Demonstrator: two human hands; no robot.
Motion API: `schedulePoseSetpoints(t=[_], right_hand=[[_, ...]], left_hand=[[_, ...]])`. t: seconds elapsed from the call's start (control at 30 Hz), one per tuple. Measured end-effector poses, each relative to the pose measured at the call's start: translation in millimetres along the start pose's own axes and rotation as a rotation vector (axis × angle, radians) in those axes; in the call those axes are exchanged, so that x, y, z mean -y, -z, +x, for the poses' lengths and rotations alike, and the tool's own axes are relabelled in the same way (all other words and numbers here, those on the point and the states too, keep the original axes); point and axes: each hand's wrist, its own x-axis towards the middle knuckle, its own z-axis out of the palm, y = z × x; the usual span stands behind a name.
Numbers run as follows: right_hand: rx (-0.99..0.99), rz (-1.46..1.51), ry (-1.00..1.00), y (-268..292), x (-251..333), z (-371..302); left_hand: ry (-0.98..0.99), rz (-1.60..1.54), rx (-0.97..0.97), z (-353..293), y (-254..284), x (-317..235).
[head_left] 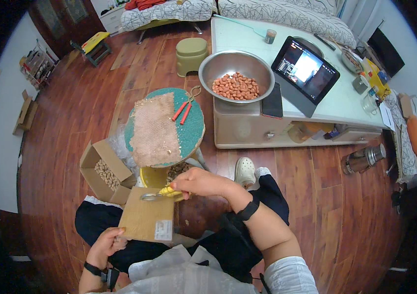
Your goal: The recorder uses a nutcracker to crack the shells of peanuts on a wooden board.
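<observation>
My left hand grips the lower left corner of a flat brown cardboard box that rests over my lap. A white label is stuck near the box's lower right corner. My right hand is closed on a yellow-handled tool with an oval metal end, lying over the box's upper edge; its exact kind is unclear. Just beyond is a round stool with a teal top. On it lie a pinkish textured cloth and red-handled pliers.
Left of the stool, an open carton holds unshelled peanuts. A yellow container and shells sit below the stool. On the table, a steel bowl holds reddish peanuts beside a phone and tablet. A thermos stands right.
</observation>
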Motion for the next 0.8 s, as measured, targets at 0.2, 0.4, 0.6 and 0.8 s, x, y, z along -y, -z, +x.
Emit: schedulePoseSetpoints(t=[0.2,0.4,0.6,0.8], right_hand=[[-0.088,0.405,-0.06,14,14,-1],[-0.379,0.444,0.075,25,29,-4],[-0.68,0.724,0.198,30,10,3],[-0.89,0.652,0.085,35,0,7]], left_hand=[[-0.171,-0.03,-0.073,-61,26,-3],[-0.464,0.033,-0.145,-90,37,-9],[-0.496,-0.092,0.231,-11,-3,-62],[-0.446,-0.253,0.161,71,-44,-97]])
